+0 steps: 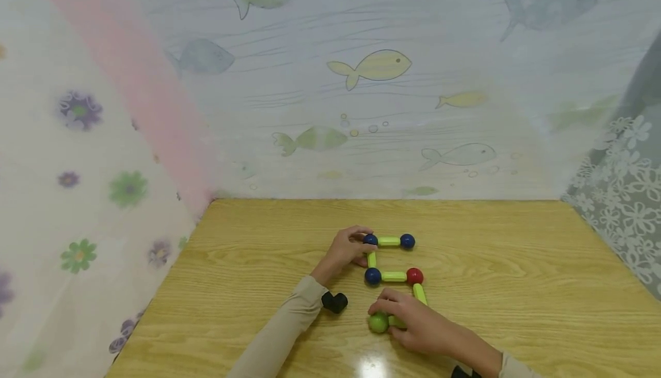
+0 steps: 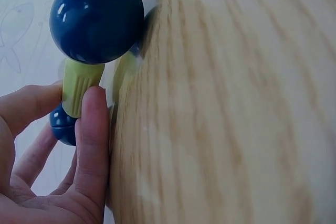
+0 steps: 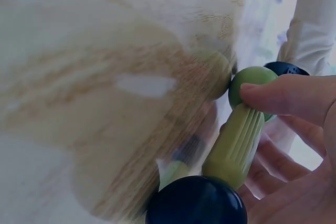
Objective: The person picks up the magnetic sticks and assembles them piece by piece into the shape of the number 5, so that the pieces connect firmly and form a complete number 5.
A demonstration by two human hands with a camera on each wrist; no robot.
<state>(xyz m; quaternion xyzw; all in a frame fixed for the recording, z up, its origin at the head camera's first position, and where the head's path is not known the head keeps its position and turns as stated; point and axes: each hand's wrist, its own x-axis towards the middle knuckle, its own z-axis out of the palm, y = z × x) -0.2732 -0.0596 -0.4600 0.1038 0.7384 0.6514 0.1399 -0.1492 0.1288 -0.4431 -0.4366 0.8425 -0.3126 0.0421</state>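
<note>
A chain of yellow-green rods and coloured balls lies on the table in an S-like shape. My left hand [image 1: 345, 252] pinches the upright rod [image 2: 83, 87] between the far-left blue ball [image 1: 370, 240] and the nearer blue ball [image 1: 373, 276]. From the far-left ball another rod [image 1: 389, 241] runs right to a blue ball [image 1: 407, 241]. A red ball [image 1: 415, 276] joins the middle rod [image 1: 394, 276] to a slanting one [image 1: 420, 293]. With thumb and fingers my right hand [image 1: 423, 323] holds the green ball [image 3: 254, 85]. A ribbed rod [image 3: 234, 145] links it to a dark blue ball [image 3: 197, 201], hidden in the head view.
The wooden table [image 1: 248, 263] meets a fish-patterned wall covering [image 1: 310, 97] at its back edge. Flowered cloth [image 1: 93, 206] borders the left side, and lacy fabric [image 1: 625, 194] the right. A black wrist device [image 1: 335, 302] sits at the left cuff.
</note>
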